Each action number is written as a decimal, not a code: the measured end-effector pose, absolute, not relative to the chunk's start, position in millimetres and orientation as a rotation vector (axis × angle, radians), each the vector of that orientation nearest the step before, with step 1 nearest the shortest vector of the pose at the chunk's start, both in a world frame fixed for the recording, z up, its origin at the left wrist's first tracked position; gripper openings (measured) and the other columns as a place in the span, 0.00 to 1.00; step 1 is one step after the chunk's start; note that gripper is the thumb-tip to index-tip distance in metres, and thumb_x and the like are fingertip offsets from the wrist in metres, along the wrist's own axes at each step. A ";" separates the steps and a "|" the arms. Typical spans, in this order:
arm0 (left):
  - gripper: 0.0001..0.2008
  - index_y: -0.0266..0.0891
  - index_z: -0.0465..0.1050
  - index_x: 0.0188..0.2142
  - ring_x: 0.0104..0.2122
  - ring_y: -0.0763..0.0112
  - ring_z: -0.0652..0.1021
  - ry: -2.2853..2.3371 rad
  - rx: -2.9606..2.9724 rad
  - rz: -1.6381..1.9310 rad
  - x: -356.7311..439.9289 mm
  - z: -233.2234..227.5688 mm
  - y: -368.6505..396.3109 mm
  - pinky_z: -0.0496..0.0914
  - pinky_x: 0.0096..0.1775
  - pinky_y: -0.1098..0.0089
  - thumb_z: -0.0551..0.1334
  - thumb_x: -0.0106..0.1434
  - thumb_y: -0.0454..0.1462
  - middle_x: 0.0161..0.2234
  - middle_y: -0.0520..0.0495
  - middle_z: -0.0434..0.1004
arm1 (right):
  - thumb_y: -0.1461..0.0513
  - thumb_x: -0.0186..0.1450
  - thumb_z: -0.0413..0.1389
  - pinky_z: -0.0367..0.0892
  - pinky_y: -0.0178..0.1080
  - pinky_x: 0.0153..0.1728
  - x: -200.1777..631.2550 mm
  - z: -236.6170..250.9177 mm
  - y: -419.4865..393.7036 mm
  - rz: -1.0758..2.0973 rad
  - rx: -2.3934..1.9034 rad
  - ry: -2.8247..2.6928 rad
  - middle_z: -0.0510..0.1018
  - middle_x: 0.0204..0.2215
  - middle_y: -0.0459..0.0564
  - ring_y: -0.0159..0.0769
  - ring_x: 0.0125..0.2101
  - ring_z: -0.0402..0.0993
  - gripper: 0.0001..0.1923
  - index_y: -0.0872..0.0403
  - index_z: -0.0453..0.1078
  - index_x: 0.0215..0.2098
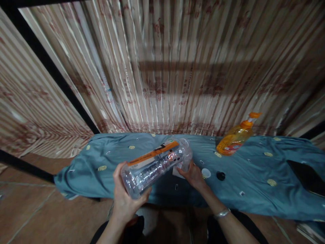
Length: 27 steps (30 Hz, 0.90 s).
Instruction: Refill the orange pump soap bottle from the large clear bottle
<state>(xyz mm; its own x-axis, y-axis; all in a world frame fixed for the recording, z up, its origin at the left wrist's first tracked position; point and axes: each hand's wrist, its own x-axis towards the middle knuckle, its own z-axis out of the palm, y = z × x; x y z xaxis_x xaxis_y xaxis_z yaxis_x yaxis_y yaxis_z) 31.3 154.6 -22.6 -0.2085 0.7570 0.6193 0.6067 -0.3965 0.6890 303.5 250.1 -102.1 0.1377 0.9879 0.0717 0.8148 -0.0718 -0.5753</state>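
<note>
Both hands on clear plastic bottle (156, 164) w/ orange label, held tilted above the near edge of the cloth-covered table (254, 169). Left hand (124, 196) wrapped round its lower end, right hand (193, 174) pinching the upper end. Orange pump bottle (235, 137) lies near far edge. White cap (206, 173) and black cap (220, 175) just beside right hand. Dark flat item (306, 176) at right edge.

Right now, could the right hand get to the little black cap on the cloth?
Probably yes. The right hand is at the end of the clear bottle, and the black cap lies close beside it on the blue cloth with nothing between them. It would have to let go first.
</note>
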 end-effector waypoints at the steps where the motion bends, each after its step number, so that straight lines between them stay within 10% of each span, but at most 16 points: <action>1: 0.46 0.46 0.56 0.65 0.45 0.58 0.80 1.635 1.887 1.639 30.6 -22.7 154.4 0.80 0.45 0.57 0.76 0.53 0.49 0.54 0.42 0.69 | 0.55 0.64 0.65 0.81 0.51 0.50 303.5 -102.7 250.2 0.475 -1.932 -1.725 0.88 0.44 0.63 0.57 0.48 0.87 0.29 0.57 0.69 0.60; 27: 0.47 0.44 0.53 0.68 0.43 0.60 0.82 1.587 1.975 1.587 26.5 -22.6 153.5 0.80 0.43 0.61 0.76 0.56 0.47 0.52 0.43 0.73 | 0.54 0.66 0.64 0.80 0.51 0.49 305.6 -107.5 250.2 0.499 -1.905 -1.705 0.88 0.42 0.61 0.56 0.46 0.88 0.26 0.56 0.69 0.58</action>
